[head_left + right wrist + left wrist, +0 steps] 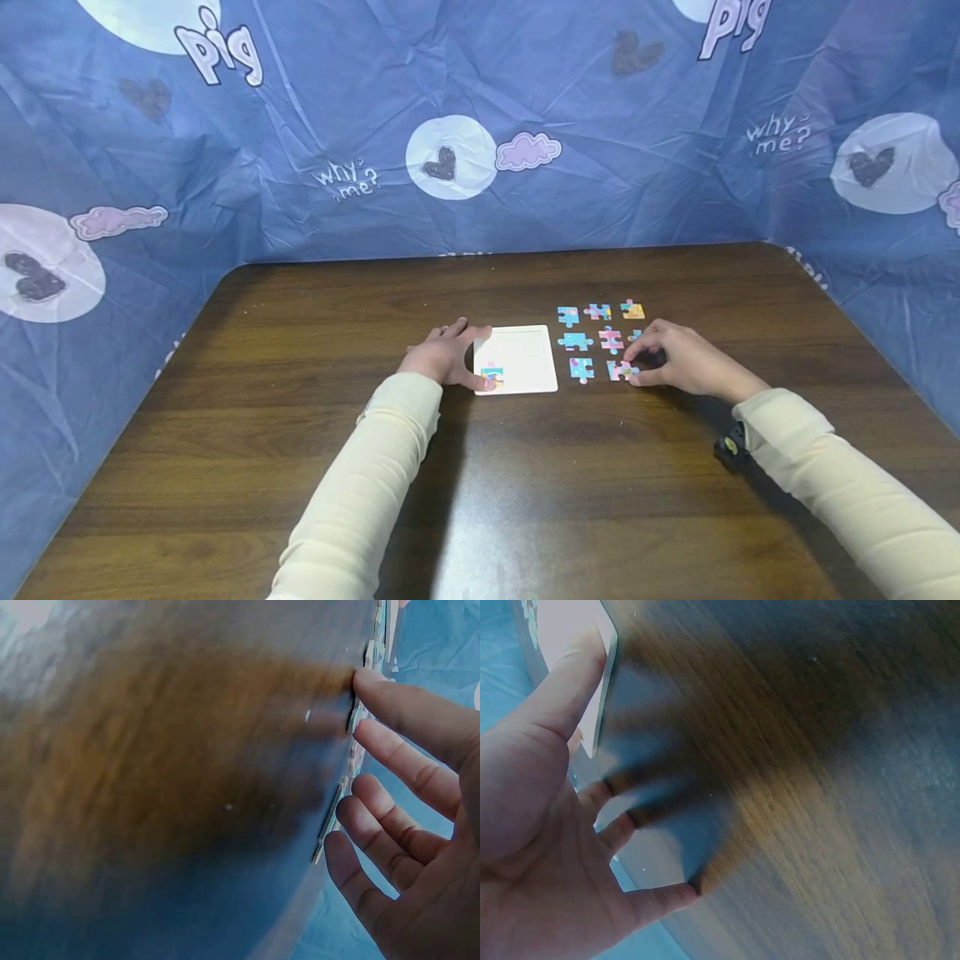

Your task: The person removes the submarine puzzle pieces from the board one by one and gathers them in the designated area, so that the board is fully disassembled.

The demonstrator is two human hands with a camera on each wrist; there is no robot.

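Note:
A white square puzzle tray (525, 360) lies on the table, with one puzzle piece (491, 375) in its near left corner. My left hand (447, 354) spans the tray's left side. Its thumb (577, 667) presses at the near corner and another fingertip touches the far edge; the remaining fingers spread loosely beyond the tray. To the right, my right hand (678, 358) pinches a pink and white jigsaw piece (618, 371) between thumb and index finger, on the table. The other fingers (375, 832) of that hand are loosely bent, partly hiding a blue piece (634, 336).
Several loose jigsaw pieces lie in rows right of the tray, among them a blue one (575, 342), a pink one (611, 339) and an orange one (632, 309). A blue printed cloth (465, 225) stands behind the brown wooden table (540, 483) and along its sides.

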